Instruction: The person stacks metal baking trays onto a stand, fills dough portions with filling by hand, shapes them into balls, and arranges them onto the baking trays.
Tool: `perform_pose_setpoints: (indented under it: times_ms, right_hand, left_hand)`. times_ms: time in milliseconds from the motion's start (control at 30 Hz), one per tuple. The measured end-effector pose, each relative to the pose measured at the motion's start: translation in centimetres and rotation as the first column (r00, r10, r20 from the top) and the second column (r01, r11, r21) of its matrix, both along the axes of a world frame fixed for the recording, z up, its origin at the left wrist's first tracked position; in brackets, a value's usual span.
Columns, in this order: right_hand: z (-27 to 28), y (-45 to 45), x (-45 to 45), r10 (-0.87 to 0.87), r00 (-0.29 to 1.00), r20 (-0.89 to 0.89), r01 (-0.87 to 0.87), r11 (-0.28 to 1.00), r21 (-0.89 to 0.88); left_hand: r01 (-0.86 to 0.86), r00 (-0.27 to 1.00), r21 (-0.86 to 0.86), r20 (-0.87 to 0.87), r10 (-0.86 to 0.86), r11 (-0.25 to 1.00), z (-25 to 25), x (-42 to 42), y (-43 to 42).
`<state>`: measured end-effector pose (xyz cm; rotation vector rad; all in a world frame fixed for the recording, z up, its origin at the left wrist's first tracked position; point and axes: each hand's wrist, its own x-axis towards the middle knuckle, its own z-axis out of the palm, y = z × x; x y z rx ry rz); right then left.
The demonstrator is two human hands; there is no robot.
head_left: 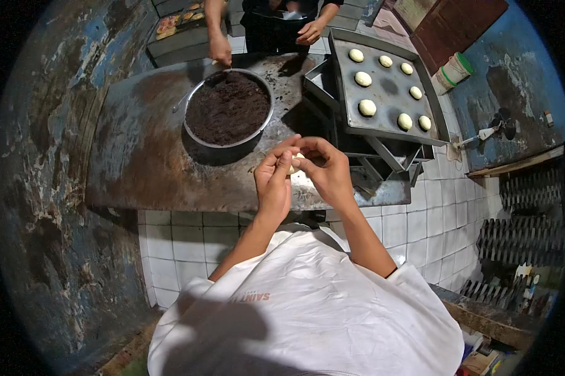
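Observation:
Between the fingertips of both hands is a small piece of pale dough, mostly hidden by the fingers. My left hand curls around one side of it, with the thumb raised against it. From the other side my right hand pinches the dough between thumb and fingers. Both hands are held over the front edge of the worn metal table. Just beyond my left hand stands a round metal bowl filled with dark brown crumbly filling. Several round dough balls sit spaced apart on a baking tray to the right.
More metal trays are stacked crookedly beneath the top one. Across the table stands a co-worker, one hand at the bowl's far rim. A white bucket with a green lid is at the right wall. Filled trays stand behind.

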<state>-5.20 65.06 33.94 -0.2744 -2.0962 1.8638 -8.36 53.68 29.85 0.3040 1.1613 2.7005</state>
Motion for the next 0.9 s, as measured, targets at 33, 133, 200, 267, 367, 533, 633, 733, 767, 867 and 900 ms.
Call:
perform_pose_setpoints:
  times_ms: [33, 133, 200, 267, 367, 533, 633, 733, 767, 867, 900]
  right_hand:
    - [0.0, 0.7, 0.2, 0.01, 1.0, 0.003, -0.01, 0.997, 0.081]
    - [-0.4, 2.1, 0.4, -0.078, 0.997, 0.007, 0.075, 0.979, 0.188]
    - [-1.1, 3.1, 0.6, -0.063, 0.996, -0.062, 0.082, 0.924, 0.373]
    - [-1.7, 4.5, 1.1, 0.043, 0.996, -0.08, -0.007, 0.915, 0.404]
    - [-0.8, 6.7, 2.6, 0.091, 0.996, 0.006, -0.086, 0.921, 0.381]
    - [-0.8, 12.5, 3.0, -0.069, 0.998, -0.001, 0.063, 0.906, 0.419]
    - [-1.1, 16.5, 3.0, -0.076, 0.992, 0.096, 0.07, 0.995, 0.067]
    - [0.2, 20.6, 3.4, 0.229, 0.943, 0.24, -0.207, 0.972, -0.115]
    - [-0.2, 21.8, 3.9, 0.326, 0.908, 0.262, -0.266, 0.934, -0.238]
    - [0.0, 25.6, 4.2, 0.574, 0.769, 0.282, -0.443, 0.796, -0.412]
    - [0.5, 27.4, 3.5, 0.602, 0.732, 0.319, -0.498, 0.792, -0.354]
  left_hand:
    - [-0.001, 1.0, -0.003, -0.002, 0.001, 1.0, 0.2, 0.1, 0.8]
    - [-0.097, 0.989, -0.035, 0.113, 0.1, 0.995, 0.4, 0.3, 3.3]
    - [-0.038, 0.968, -0.115, 0.241, 0.065, 0.993, -0.8, 0.0, 4.6]
    - [-0.03, 0.957, -0.105, 0.285, 0.059, 0.994, -1.8, -0.3, 5.9]
    - [0.095, 0.9, -0.245, 0.435, 0.022, 0.965, -2.3, -0.2, 7.0]
    - [0.115, 0.939, -0.318, 0.345, 0.002, 0.941, -0.1, 1.3, 12.8]
    - [-0.001, 1.0, -0.468, 0.01, 0.006, 0.883, 1.7, 2.0, 16.0]
    - [-0.172, 0.886, -0.574, -0.446, -0.129, 0.801, 2.2, 1.3, 18.6]
    - [-0.087, 0.881, -0.604, -0.418, -0.222, 0.792, 2.2, 1.1, 19.4]
    - [0.024, 0.895, -0.601, -0.343, -0.284, 0.799, 1.4, 1.5, 21.1]
    - [0.04, 0.913, -0.576, -0.31, -0.264, 0.817, 1.7, 1.8, 21.2]
